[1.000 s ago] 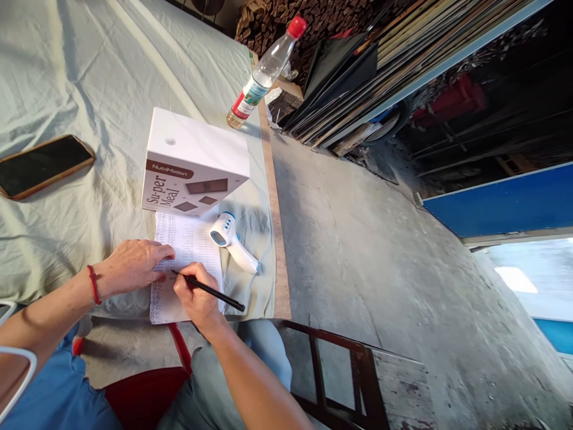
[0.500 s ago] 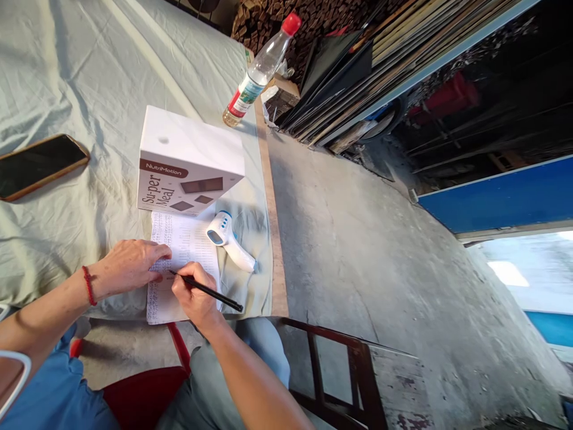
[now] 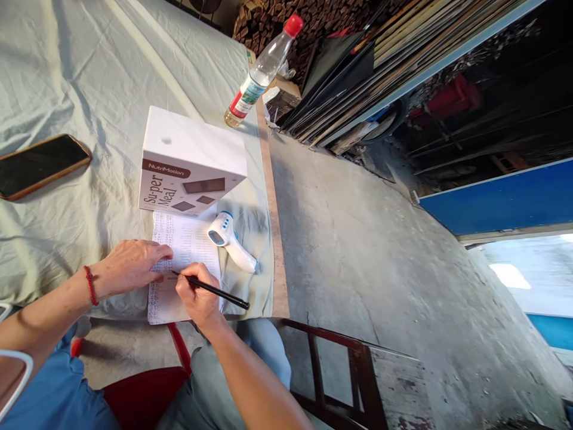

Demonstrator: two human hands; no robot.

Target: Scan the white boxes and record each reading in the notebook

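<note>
A black pen (image 3: 219, 291) is pinched in my right hand (image 3: 199, 295), its tip against a sheet of paper (image 3: 197, 239) that carries printed and handwritten lines. My left hand (image 3: 134, 266), with a red cord bracelet at the wrist, lies over the paper's left edge, fingers stretched out and thumb apart. Just right of the paper rests a white and blue infrared thermometer (image 3: 230, 243). Behind the paper stands a white and brown NutriMotion box (image 3: 192, 161), which hides the sheet's far end.
A phone (image 3: 42, 166) lies at the left on the cloth-covered table (image 3: 120, 77). Near the table's right edge stands a clear bottle (image 3: 257, 83) with a red cap. A dark wooden chair or stool (image 3: 320, 346) is on the concrete floor (image 3: 349, 239) at the right.
My right hand and the pen have shifted slightly to the right along the paper. My left hand keeps its place on the sheet.
</note>
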